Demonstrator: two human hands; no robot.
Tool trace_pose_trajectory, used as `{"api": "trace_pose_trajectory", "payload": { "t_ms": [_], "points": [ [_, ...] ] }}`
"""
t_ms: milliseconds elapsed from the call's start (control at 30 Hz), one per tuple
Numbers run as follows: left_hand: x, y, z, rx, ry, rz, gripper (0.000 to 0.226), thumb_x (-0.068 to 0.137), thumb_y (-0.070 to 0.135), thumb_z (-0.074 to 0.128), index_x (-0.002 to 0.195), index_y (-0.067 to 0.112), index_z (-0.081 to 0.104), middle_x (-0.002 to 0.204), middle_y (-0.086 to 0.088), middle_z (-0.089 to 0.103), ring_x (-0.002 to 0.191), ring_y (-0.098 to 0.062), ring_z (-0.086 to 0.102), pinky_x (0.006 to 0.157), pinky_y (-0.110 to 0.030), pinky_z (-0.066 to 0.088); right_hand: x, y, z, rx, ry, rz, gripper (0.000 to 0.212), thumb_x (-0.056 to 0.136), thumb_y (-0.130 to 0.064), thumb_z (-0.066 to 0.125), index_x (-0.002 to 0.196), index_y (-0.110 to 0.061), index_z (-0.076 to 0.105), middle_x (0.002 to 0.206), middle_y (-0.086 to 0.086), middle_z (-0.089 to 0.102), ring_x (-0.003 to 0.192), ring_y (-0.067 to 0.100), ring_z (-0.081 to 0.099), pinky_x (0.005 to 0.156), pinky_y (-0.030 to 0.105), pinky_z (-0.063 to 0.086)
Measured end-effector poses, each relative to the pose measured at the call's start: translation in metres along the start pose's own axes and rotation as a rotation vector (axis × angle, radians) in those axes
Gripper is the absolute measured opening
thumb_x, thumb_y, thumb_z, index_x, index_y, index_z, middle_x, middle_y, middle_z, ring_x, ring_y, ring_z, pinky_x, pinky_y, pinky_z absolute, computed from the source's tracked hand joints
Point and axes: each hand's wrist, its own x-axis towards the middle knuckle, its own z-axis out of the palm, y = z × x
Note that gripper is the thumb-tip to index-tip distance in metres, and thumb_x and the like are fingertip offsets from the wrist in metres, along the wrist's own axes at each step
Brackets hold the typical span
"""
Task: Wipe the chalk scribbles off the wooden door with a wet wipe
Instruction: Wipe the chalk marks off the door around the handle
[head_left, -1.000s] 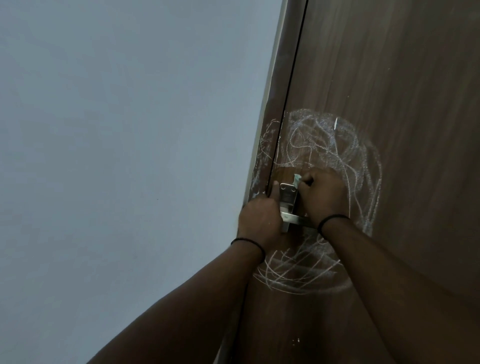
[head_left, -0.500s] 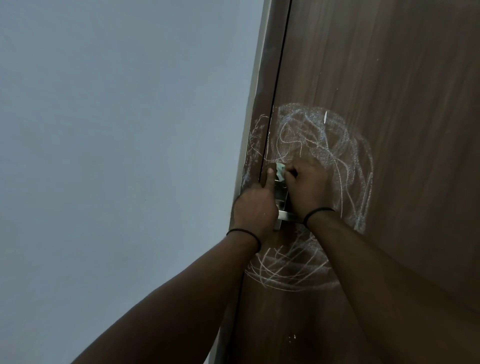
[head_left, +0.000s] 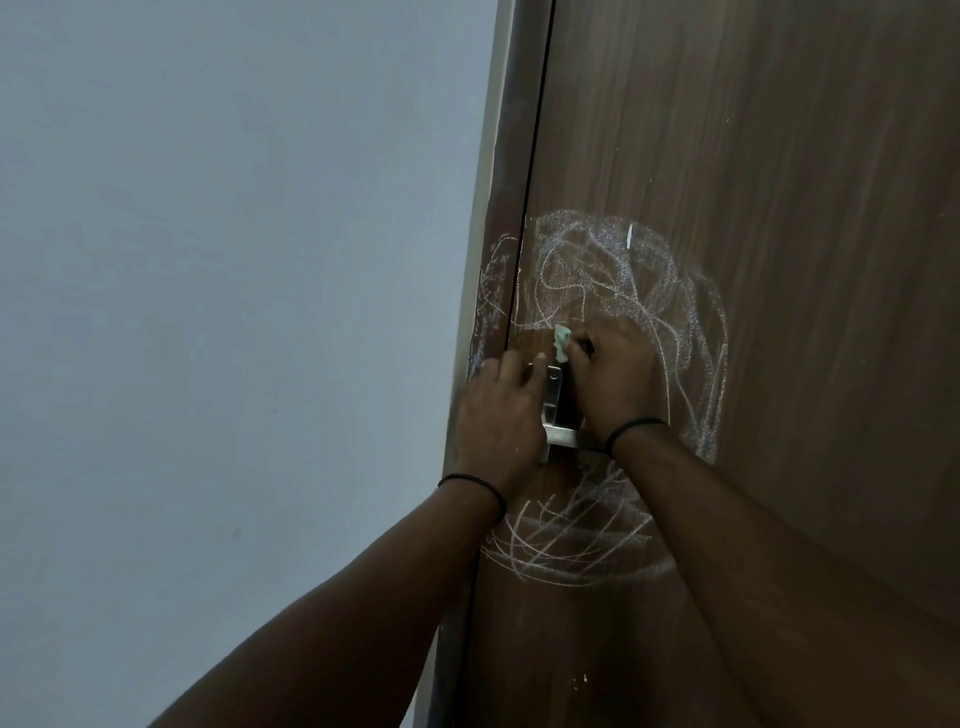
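Right hand pinches the wet wipe against the chalk scribbles near the door edge; left hand, fingers extended, rests on the handle.

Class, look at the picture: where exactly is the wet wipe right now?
In the head view, the wet wipe is pinched in the right hand, pressed against the door just above the metal handle plate.

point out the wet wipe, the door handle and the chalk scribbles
wet wipe (head_left: 561, 343), head view, on the pale wad showing beside the knuckles
door handle (head_left: 567, 437), head view, on the metal lever
chalk scribbles (head_left: 613, 270), head view, on the upper smudged patch
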Motion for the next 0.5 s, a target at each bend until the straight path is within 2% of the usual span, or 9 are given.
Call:
{"api": "trace_pose_trajectory", "payload": {
  "t_ms": [67,133,267,333,400,500],
  "points": [
    [-0.001,-0.001,0.002,-0.028,-0.015,0.068,0.056,0.088,0.015,0.030,0.141,0.006,0.045,0.136,-0.012,0.048,0.120,-0.029,0.046,0.098,-0.039,0.044,0.010,-0.008,0.002,-0.019,0.008,-0.056,0.011,0.092,-0.019,0.059,0.083,-0.014,0.064,0.089,0.003,0.059,0.080,0.020,0.054,0.072,0.039,0.048],
    [0.000,-0.003,0.002,-0.066,-0.019,0.074,0.058,0.087,0.016,0.026,0.141,0.003,0.046,0.141,-0.013,0.048,0.127,-0.029,0.044,0.105,-0.040,0.042,0.010,-0.008,0.002,-0.018,-0.007,-0.100,0.011,0.092,-0.020,0.059,0.086,-0.015,0.066,0.091,0.005,0.061,0.081,0.021,0.056,0.073,0.041,0.049],
    [0.000,-0.006,0.003,-0.099,-0.048,0.056,0.055,0.086,0.020,0.031,0.136,0.004,0.049,0.126,-0.013,0.054,0.115,-0.028,0.050,0.094,-0.038,0.050,-0.012,0.021,-0.004,-0.118,-0.024,-0.123,0.016,0.095,-0.026,0.057,0.095,-0.015,0.069,0.093,0.006,0.064,0.085,0.023,0.057,0.075,0.039,0.048],
    [0.000,-0.007,0.003,-0.090,-0.061,0.067,0.052,0.084,0.017,0.048,0.135,0.004,0.048,0.121,-0.012,0.054,0.110,-0.027,0.050,0.089,-0.036,0.050,-0.023,0.031,-0.008,-0.084,-0.049,-0.066,0.017,0.093,-0.026,0.061,0.087,-0.014,0.070,0.086,0.007,0.064,0.078,0.025,0.059,0.075,0.042,0.050],
    [0.000,-0.006,0.003,-0.084,-0.084,0.065,0.062,0.075,0.014,0.067,0.133,0.004,0.049,0.121,-0.011,0.054,0.109,-0.026,0.050,0.089,-0.035,0.048,-0.028,0.032,-0.011,-0.041,-0.115,0.007,0.016,0.088,-0.029,0.067,0.075,-0.020,0.071,0.078,0.003,0.065,0.072,0.021,0.060,0.070,0.041,0.052],
    [0.002,-0.001,0.001,-0.078,-0.083,0.035,0.060,0.074,0.013,0.065,0.132,0.004,0.051,0.121,-0.009,0.054,0.109,-0.025,0.050,0.088,-0.034,0.047,-0.024,0.027,-0.017,-0.088,-0.330,0.130,0.017,0.080,-0.033,0.073,0.065,-0.024,0.070,0.068,-0.009,0.067,0.064,0.012,0.062,0.062,0.032,0.055]
  ]
}}
